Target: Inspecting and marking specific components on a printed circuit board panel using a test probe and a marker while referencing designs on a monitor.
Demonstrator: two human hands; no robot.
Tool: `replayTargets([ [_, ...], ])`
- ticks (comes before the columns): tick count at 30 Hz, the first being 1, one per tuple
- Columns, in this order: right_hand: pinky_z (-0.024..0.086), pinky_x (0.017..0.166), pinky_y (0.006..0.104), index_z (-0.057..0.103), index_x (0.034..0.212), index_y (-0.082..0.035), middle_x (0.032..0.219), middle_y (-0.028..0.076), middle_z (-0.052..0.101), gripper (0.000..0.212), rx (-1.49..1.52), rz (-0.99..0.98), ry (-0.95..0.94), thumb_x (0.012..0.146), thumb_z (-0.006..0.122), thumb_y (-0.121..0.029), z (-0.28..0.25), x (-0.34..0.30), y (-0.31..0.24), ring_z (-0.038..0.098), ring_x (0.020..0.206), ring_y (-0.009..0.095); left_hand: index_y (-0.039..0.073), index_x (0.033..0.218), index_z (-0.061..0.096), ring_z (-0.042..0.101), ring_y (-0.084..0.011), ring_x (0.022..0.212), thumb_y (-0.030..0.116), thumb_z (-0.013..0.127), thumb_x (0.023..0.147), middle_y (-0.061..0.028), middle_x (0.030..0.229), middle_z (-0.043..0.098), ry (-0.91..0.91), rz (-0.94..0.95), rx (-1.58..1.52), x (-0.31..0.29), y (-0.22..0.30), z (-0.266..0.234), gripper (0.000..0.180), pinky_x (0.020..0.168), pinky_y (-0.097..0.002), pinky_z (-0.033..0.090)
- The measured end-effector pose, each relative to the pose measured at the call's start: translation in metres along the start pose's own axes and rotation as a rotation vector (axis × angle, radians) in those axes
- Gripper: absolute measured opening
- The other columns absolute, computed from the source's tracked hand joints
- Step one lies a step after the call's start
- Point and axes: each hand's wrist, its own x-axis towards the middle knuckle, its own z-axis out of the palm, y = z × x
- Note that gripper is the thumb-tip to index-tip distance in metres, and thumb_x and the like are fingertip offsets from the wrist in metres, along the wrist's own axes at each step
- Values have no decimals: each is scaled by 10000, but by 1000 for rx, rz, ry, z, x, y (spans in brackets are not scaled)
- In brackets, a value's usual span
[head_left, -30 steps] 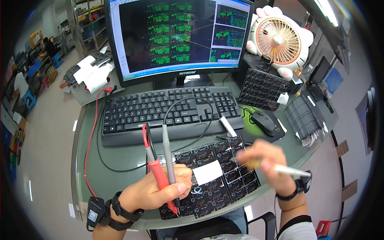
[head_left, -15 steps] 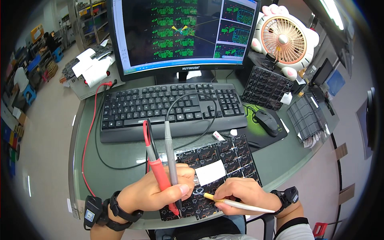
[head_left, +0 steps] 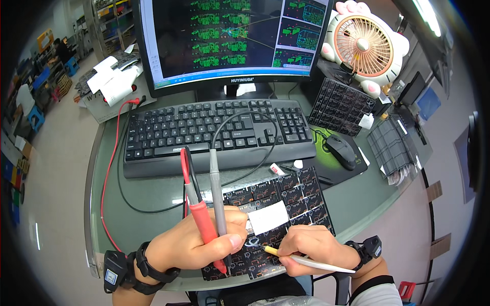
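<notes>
My left hand (head_left: 191, 247) is closed around two test probes held side by side. The red probe (head_left: 203, 223) and the grey-and-black probe (head_left: 219, 196) point down at the near left part of a black circuit board panel (head_left: 302, 198). Whether their tips touch the board I cannot tell. My right hand (head_left: 312, 247) pinches a slim white pen-like tool (head_left: 324, 264) with a yellow front end, its tip low over the panel's middle. Beside that tip, pale loops (head_left: 252, 241) show on the board. A blank white paper piece (head_left: 269, 218) lies on the panel between my hands.
Behind the panel stand a black keyboard (head_left: 214, 166) and a monitor (head_left: 235, 87) with a green board layout. A mouse (head_left: 340, 151), an upright board panel (head_left: 341, 106) and a white fan (head_left: 362, 46) are at right. A red probe lead (head_left: 104, 194) runs along the left.
The yellow tip of the tool in my right hand has shifted slightly right. Yellow markers on the monitor's layout have vanished. My left hand keeps its grip on both probes.
</notes>
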Motion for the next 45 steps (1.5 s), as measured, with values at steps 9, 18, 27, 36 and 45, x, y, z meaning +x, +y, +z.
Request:
replayTargets([
  [9,490,542,333,558,843,-15,728,97,585,191,24,-7,54,719,702,2,4,6,-2,598,624,254,35,640,463,428,-242,674,313,350,885,-76,671,458,9,4,6,0,3,0,387,678,-368,366],
  [18,516,587,293,614,906,-25,832,96,664,132,181,128,99,801,678,-73,-11,-6,-2,622,650,184,39,618,449,438,-240,671,315,346,865,-83,682,451,29,26,46,-2,5,3,385,683,-358,369],
  [27,517,762,329,586,1134,-6,961,147,688,389,-175,536,407,854,710,-247,-70,-13,30,679,884,222,60,578,462,495,-227,687,373,365,861,-71,672,464,127,235,101,-1,9,5,433,675,-351,391],
  [36,263,439,165,507,895,-136,670,-97,433,156,484,401,532,907,661,-155,-119,-13,32,331,516,-10,56,570,554,541,-242,777,391,317,852,-70,710,540,382,416,16,-4,9,7,498,958,-501,388],
  [45,408,536,185,506,881,-95,678,-22,549,169,5,243,962,949,604,-215,-234,-41,138,528,563,49,4,616,526,470,-143,654,347,350,889,-92,717,511,566,8,-135,0,-8,2,472,621,-267,370],
])
